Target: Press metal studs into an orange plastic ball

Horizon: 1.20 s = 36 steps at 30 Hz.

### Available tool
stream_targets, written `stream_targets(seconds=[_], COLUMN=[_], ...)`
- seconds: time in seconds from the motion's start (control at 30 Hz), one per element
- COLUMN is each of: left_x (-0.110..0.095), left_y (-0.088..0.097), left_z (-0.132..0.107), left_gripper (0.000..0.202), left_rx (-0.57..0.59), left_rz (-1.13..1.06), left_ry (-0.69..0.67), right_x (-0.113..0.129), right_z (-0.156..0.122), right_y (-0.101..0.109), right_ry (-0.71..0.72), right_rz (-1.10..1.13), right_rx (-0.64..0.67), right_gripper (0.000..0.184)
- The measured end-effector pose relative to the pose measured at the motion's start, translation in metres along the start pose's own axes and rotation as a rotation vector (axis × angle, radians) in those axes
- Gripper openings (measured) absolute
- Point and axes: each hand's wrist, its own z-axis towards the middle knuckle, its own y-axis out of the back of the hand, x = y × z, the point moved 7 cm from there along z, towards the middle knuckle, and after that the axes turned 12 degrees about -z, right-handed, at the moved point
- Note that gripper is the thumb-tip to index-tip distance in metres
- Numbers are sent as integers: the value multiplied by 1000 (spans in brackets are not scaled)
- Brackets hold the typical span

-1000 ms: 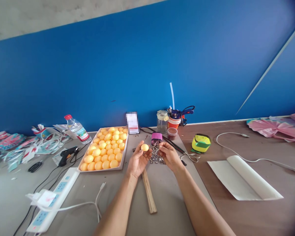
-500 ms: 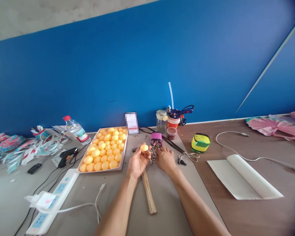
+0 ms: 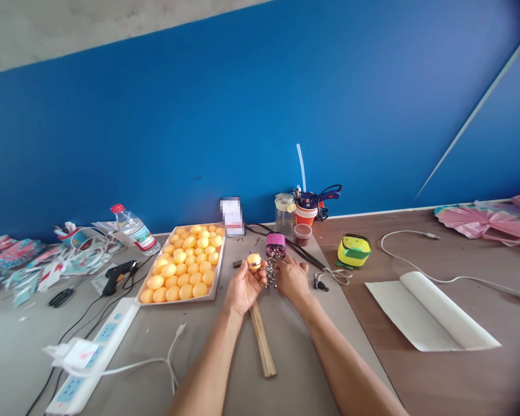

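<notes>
My left hand [image 3: 242, 286] holds an orange ball [image 3: 254, 262] up between its fingertips, above the table. My right hand [image 3: 291, 278] lies palm down on a pile of small silvery metal pieces [image 3: 272, 267] that spill from a tipped pink container [image 3: 276, 241]; its fingertips are closed among them and what they pinch is too small to make out. A tray [image 3: 215, 284] full of several orange balls [image 3: 186, 266] sits to the left of my hands. Wooden sticks [image 3: 262, 338] lie on the table under my left wrist.
A white power strip [image 3: 91, 358] with cables, a black glue gun [image 3: 118, 271] and a water bottle [image 3: 133, 229] lie at the left. At the back stand a jar [image 3: 285, 212] and cups with tools [image 3: 308, 211]. A yellow-green tape measure [image 3: 354, 251], white cable and rolled paper [image 3: 431, 318] lie at right.
My right hand has dropped from beside the ball onto the pile of metal pieces. My left hand has lifted the ball a little and turned it.
</notes>
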Motion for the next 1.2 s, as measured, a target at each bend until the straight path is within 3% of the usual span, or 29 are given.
stream_targets(seconds=[0.2, 0.43, 0.93, 1.2], left_x=[0, 2, 3, 5], left_y=[-1, -5, -9, 1], left_z=[-1, -3, -4, -1], left_gripper=[35, 40, 24, 36], left_rx=[-16, 20, 87, 12], left_rz=[-32, -35, -13, 52], left_ry=[3, 26, 31, 21], right_x=[13, 10, 12, 6], right_z=[-3, -1, -4, -3], right_y=[0, -3, -2, 11], right_ry=[77, 50, 80, 29], right_rz=[-33, -57, -75, 49], right_rx=[22, 31, 46, -117], right_gripper=[21, 25, 24, 20])
